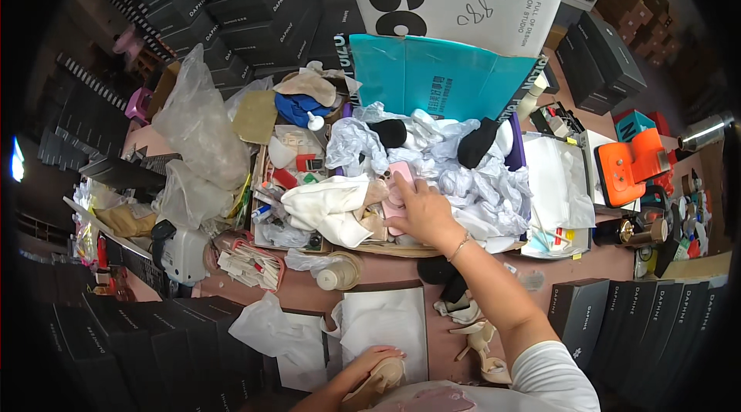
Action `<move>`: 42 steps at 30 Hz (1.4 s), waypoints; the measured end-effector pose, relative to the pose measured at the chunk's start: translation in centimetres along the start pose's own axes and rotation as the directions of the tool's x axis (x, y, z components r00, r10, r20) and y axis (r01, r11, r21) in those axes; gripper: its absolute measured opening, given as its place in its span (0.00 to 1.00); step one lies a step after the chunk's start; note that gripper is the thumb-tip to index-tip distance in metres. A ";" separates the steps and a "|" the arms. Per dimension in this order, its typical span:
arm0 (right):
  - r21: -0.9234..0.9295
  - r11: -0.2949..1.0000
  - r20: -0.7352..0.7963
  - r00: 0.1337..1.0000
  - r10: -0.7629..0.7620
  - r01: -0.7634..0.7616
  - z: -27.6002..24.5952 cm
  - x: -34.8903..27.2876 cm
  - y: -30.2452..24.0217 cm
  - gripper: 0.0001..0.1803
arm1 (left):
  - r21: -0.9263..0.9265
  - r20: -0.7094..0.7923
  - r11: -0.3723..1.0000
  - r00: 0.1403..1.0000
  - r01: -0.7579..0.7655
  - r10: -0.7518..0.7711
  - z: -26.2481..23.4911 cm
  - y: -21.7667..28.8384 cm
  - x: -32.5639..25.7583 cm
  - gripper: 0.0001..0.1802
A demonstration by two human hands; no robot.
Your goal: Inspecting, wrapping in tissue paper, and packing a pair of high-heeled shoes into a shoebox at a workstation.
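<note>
My right hand (pixel 426 219) reaches forward over the bin of crumpled tissue paper, its thumb and fingers closed around a pink phone (pixel 399 177). Just left of the phone lies a bunched white cloth (pixel 328 207). Close to my body, my left hand (pixel 376 359) grips a beige shoe (pixel 380 386), partly cut off by the lower edge. Ahead of that shoe is an open box lined with white paper (pixel 386 319). A pair of beige high-heeled sandals (pixel 480 342) rests on the table beside my right forearm.
Crumpled white tissue (pixel 482 192) and black bundles (pixel 478 143) fill the bin. A teal box panel (pixel 432 76) stands behind it. Dark shoeboxes (pixel 174 342) are stacked left and right. An orange tool (pixel 629 169) sits at right, a basket of white sticks (pixel 248 267) at left.
</note>
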State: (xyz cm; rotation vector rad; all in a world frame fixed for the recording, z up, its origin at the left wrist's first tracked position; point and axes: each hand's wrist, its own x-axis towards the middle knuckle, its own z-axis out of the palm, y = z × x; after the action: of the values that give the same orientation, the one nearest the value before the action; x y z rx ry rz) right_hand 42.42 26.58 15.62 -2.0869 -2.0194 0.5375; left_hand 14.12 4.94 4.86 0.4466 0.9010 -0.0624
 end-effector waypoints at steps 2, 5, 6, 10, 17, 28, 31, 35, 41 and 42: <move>0.222 0.974 -0.104 0.992 0.071 -0.047 1.1 0.3 1.0 0.49 | -0.084 -0.042 0.991 0.994 0.100 -0.104 -1.0 -1.3 1.4 0.15; 0.429 0.891 -0.406 0.913 0.044 0.148 2.6 0.9 2.9 0.44 | -0.094 -0.049 0.991 0.994 0.098 -0.103 -1.8 -2.1 2.1 0.14; 0.423 0.884 -0.457 0.889 0.018 0.200 2.1 0.7 2.7 0.42 | -0.112 -0.025 0.991 0.996 0.079 -0.082 -1.9 -2.3 2.4 0.14; 0.639 0.767 -0.336 0.919 0.205 0.062 0.3 -0.6 2.8 0.30 | -0.116 0.025 0.992 0.998 0.052 -0.049 -1.9 -3.0 2.7 0.14; 0.753 0.594 -0.323 0.946 -0.038 0.281 -3.7 0.1 -4.7 0.16 | -0.117 0.040 0.993 0.999 0.025 -0.021 -1.5 -3.7 3.1 0.15; 0.093 0.966 -0.070 0.970 -0.234 0.240 6.1 6.3 -14.0 0.19 | -0.086 0.065 0.992 0.994 0.089 -0.083 -0.7 -1.7 1.7 0.13; 0.059 0.956 0.036 0.957 -0.288 0.286 5.9 5.9 -14.9 0.25 | -0.084 0.044 0.990 0.993 0.113 -0.110 -0.8 -1.5 1.9 0.13; 0.180 0.922 -0.310 0.909 -0.279 0.344 2.6 3.5 -11.7 0.19 | -0.115 0.023 0.993 0.999 0.027 -0.025 -0.6 -1.7 1.6 0.13; -0.086 0.996 -0.269 0.962 -0.047 0.025 3.3 5.1 3.7 0.34 | -0.095 0.046 0.989 0.993 0.110 -0.107 -1.1 -2.3 2.5 0.12; -0.115 0.993 -0.230 0.972 -0.049 0.023 3.0 4.9 3.4 0.34 | -0.085 0.040 0.990 0.994 0.108 -0.105 -1.2 -2.4 2.5 0.13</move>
State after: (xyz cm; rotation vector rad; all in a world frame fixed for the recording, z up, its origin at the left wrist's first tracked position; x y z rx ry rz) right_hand 44.44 30.87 10.93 -2.0594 -1.9873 0.1671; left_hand 14.26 3.61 1.45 0.3148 0.8891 -0.1278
